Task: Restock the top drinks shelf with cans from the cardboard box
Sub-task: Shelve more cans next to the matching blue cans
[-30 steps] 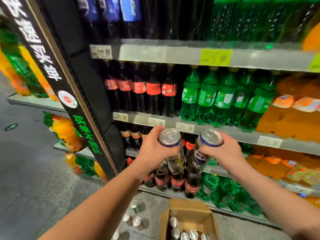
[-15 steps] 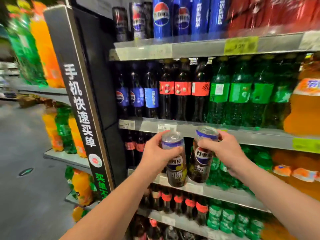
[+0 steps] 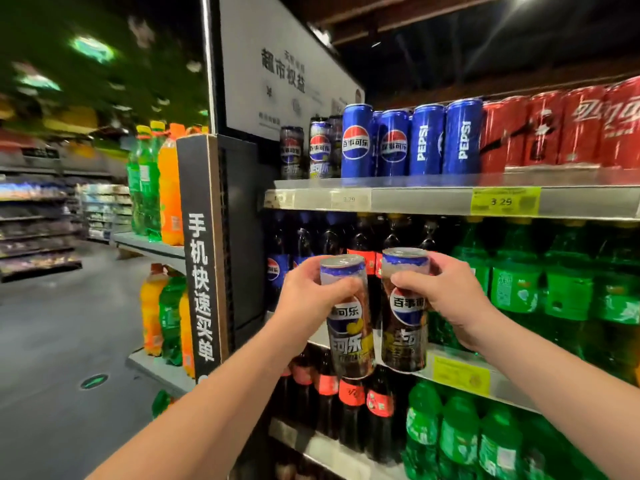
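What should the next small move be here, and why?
Probably raise both toward the left end of the top shelf. The left hand grips the left can, the right hand the right can, both below that shelf, where matching dark cans stand.

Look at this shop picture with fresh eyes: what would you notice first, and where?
The left hand grips the left can and the right hand the right can, side by side in the centre foreground, below the top shelf. On that shelf a bright row stands: blue cans in the middle, red cans to the right. Green bottles fill the right of the shelf beneath.
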{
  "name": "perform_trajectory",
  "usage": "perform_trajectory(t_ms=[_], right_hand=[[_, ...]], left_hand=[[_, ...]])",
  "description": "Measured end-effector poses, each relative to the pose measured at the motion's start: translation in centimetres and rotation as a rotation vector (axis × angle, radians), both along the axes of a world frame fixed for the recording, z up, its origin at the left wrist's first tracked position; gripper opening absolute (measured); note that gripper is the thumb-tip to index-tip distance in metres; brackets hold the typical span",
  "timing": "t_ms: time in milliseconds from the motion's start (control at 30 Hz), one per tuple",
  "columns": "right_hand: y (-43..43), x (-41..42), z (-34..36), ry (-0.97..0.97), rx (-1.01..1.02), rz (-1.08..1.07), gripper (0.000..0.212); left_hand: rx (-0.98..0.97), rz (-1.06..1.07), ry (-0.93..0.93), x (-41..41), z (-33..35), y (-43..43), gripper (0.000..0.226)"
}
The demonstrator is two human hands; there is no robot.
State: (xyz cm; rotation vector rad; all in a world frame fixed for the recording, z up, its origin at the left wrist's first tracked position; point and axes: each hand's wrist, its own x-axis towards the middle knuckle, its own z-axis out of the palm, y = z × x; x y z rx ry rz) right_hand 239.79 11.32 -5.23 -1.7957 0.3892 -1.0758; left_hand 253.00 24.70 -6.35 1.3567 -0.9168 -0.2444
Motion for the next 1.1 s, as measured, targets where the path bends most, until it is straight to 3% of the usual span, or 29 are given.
perform_trajectory(t_ms=[267,467,600,833,1000,1100], right_hand=[[0.6,3.4,4.3,0.005,-0.055,0.069,0.019],[1.1,7.1,9.0,-0.014,-0.064,0.086,0.019],[1.2,9.7,13.1,-0.033,-0.098,0.044,0.023],[1.6,14.3,19.1,-0.057,-0.168,-0.057,0.021],[1.3,17.5,21.4,-0.072,-0.173,-0.181,0.036],[0.9,19.2,21.6,-0.104,-0.169,-0.267,0.033]], left_hand=[[-0.036,0.051,-0.068,2.9,4.4,0.0,0.035],[-0.062,0.050,-0.184,7.2,9.0,-0.1,0.020],[-0.107,0.087,-0.233,10.4,13.0,-0.8,0.016],[-0.141,0.183,-0.262,15.6,18.4,-2.5,0.043],[-0.200,0.230,-0.216,17.9,20.6,-3.7,0.040],[-0.229,0.271,-0.208,18.8,21.2,-4.5,0.037]])
